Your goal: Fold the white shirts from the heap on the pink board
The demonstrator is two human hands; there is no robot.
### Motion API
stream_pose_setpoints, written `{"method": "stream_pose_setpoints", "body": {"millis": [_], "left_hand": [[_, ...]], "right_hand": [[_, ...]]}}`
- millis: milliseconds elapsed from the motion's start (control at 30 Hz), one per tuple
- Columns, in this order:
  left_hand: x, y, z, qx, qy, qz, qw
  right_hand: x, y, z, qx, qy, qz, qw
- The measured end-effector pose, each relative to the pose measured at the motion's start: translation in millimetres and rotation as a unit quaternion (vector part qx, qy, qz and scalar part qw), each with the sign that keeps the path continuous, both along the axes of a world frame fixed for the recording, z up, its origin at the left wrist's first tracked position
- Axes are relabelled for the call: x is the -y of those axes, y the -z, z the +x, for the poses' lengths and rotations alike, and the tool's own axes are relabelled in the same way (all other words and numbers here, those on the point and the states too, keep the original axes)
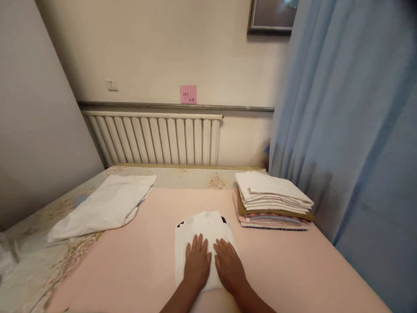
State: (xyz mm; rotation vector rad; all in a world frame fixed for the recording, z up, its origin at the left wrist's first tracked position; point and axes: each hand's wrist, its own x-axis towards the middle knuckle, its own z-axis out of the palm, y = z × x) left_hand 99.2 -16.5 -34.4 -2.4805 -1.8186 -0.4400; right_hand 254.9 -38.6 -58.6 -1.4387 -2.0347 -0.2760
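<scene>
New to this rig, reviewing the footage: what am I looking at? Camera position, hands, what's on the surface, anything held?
There's no machine here: a person works with bare hands. The single picture comes from a camera worn on the head, looking forward and down, so the forearms enter from the bottom edge.

The left hand and right hand lie flat, side by side, on a white cloth with dark patches at its far corners. Neither grips anything.

Beneath it is a pink sheet, spread over a floral cover. To the left lies a loose white cloth piece; to the right, a stack of folded cloths.
</scene>
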Motion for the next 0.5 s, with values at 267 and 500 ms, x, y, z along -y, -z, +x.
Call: {"method": "stream_pose_setpoints", "body": {"millis": [267, 500], "left_hand": [[12, 12.7, -11, 0.002, 0.052, -0.002, 0.999], [11, 19.4, -17, 0.008, 0.06, 0.037, 0.997]], "right_hand": [[-1, 5.7, 0, -0.012, 0.002, 0.007, 1.0], [1, 2.8, 1, -0.035, -0.01, 0.022, 0.999]]}}
